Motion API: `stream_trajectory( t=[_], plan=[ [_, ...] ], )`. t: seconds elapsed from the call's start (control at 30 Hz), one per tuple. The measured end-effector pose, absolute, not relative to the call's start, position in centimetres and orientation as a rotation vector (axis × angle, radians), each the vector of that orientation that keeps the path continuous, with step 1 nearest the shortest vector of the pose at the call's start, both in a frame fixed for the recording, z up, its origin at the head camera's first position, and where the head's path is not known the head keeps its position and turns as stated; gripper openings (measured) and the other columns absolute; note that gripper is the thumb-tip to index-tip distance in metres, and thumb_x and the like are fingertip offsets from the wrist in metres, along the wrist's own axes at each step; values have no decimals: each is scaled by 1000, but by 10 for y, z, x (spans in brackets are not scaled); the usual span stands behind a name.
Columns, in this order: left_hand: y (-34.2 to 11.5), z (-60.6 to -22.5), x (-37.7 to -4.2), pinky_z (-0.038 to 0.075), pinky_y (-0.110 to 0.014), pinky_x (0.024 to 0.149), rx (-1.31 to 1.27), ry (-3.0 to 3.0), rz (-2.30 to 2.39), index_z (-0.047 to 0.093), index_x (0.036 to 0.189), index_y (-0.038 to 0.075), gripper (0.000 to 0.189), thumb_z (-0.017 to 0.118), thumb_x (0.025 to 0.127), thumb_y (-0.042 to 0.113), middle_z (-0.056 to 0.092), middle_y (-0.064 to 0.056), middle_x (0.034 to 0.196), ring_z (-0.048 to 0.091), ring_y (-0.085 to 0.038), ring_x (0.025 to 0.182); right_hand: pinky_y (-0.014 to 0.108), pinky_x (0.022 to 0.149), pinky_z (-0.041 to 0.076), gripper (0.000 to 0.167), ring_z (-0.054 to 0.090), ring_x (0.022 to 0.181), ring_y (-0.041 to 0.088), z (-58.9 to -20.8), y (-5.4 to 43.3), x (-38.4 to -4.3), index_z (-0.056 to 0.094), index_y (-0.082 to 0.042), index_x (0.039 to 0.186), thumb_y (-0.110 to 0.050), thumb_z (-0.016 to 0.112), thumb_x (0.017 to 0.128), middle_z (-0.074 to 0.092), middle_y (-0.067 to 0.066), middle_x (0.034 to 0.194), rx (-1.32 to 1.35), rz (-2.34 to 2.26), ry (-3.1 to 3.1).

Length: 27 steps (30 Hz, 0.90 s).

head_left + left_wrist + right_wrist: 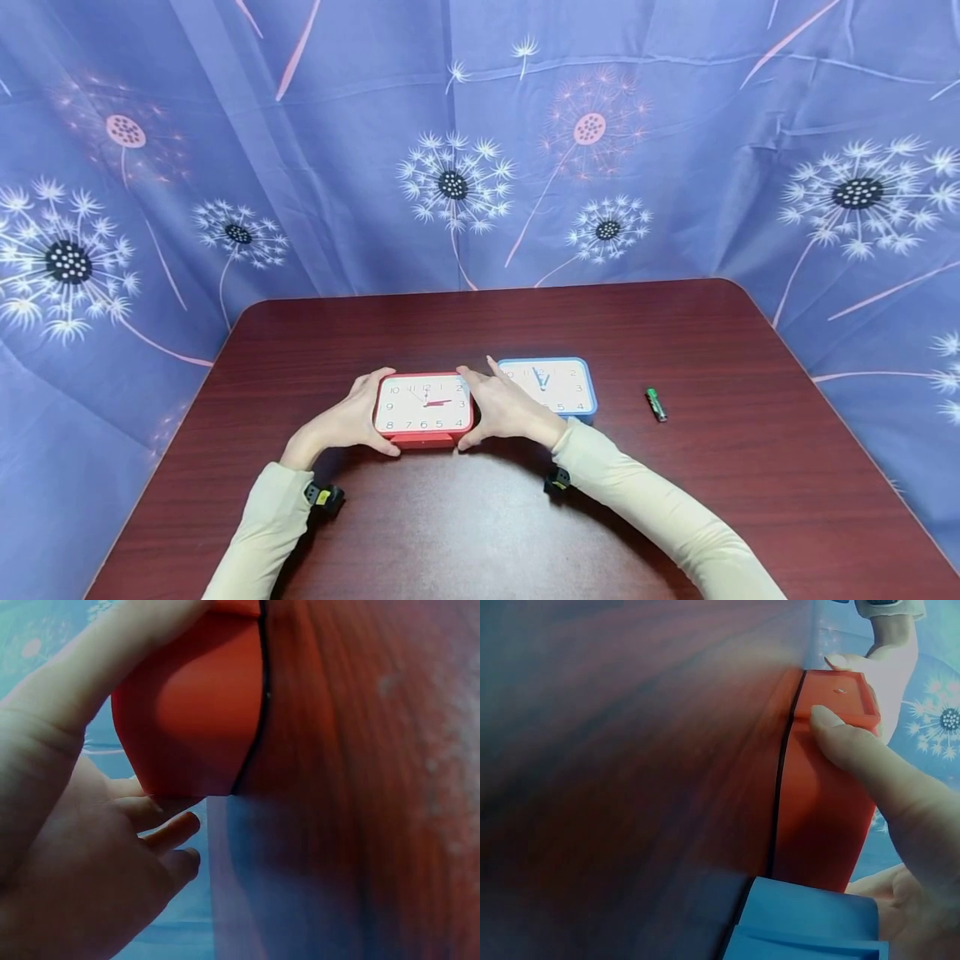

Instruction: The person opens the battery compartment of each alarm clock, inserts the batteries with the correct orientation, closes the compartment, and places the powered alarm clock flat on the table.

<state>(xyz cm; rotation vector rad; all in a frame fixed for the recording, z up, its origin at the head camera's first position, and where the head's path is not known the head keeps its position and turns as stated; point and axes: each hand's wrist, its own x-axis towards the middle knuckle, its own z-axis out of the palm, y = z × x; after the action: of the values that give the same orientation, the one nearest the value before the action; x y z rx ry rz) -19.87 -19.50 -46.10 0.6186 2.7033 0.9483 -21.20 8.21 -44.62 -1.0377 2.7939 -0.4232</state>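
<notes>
Left hand (348, 421) and right hand (512, 408), part-open, grip red clock (424, 403) by its left and right ends. Blue clock (558, 387) just right; green battery (656, 405) farther right on tabletop (750, 450).

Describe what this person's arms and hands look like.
The left sleeve and right sleeve are long, plain and cream. A small black camera with a yellow mark sits at each wrist. Neither left hand nor right hand wears a glove.

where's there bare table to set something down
Bare table lies right of the green battery, and before the red clock between left sleeve and right sleeve. Crowded: between red clock and blue clock, where the right grip sits.
</notes>
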Motion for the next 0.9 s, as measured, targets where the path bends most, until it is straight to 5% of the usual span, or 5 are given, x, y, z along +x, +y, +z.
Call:
stream_trajectory(
  t=[0.37,0.67,0.9],
  plan=[
    [-185,-446,-195,25,-65,109,662,2669,929,-6,152,-1,146,94,54,38,10,-30,156,6,-45,140,54,119,15,120,44,137,31,-441,91,-211,29,4,148,-59,83,62,39,18,151,-1103,-597,2811],
    [-155,-428,-195,20,-68,109,828,2687,933,-2,155,8,144,92,54,46,9,-26,158,2,-45,144,47,106,41,82,51,127,41,-432,118,-211,52,-6,138,-46,81,73,58,11,136,-1009,-902,2922],
    [-128,-419,-195,18,-67,111,858,2643,892,5,156,8,127,85,66,50,13,-20,160,5,-39,147,46,108,40,64,59,119,36,-435,140,-208,63,-1,123,-37,82,74,68,12,121,-1072,-983,2982]
  ],
)
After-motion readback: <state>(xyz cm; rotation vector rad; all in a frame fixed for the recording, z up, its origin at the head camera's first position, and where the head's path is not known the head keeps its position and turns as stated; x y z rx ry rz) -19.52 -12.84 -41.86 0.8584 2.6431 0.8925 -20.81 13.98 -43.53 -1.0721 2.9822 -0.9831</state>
